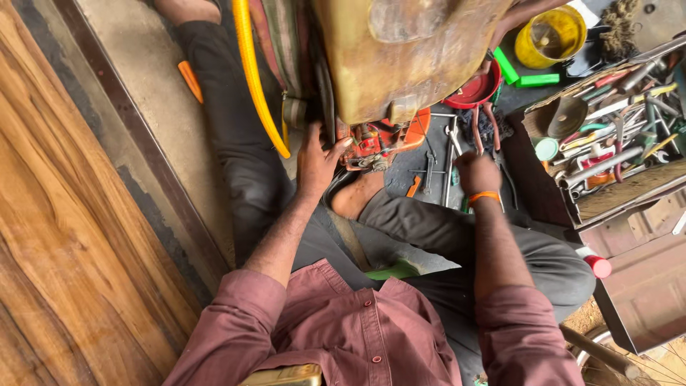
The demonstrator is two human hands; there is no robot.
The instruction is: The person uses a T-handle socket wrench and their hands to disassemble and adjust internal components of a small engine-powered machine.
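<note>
I sit on the floor with a worn yellowish tank machine (400, 57) before me; under it sits a small red engine (371, 143). My left hand (316, 159) rests open against the engine's left side, fingers spread on the red parts. My right hand (477, 171) is closed on a pair of pliers (486, 125) with dark red handles, just right of the engine. An orange band (484, 196) circles that wrist. Spanners (450, 154) lie on the dark floor between both hands.
A yellow hose (254, 78) curves down left of the machine. An open metal toolbox (614, 136) full of tools stands at right. A yellow tub (550, 32), red bowl (475, 89) and green tubes (536, 80) lie beyond. Wooden panelling (64, 236) fills the left.
</note>
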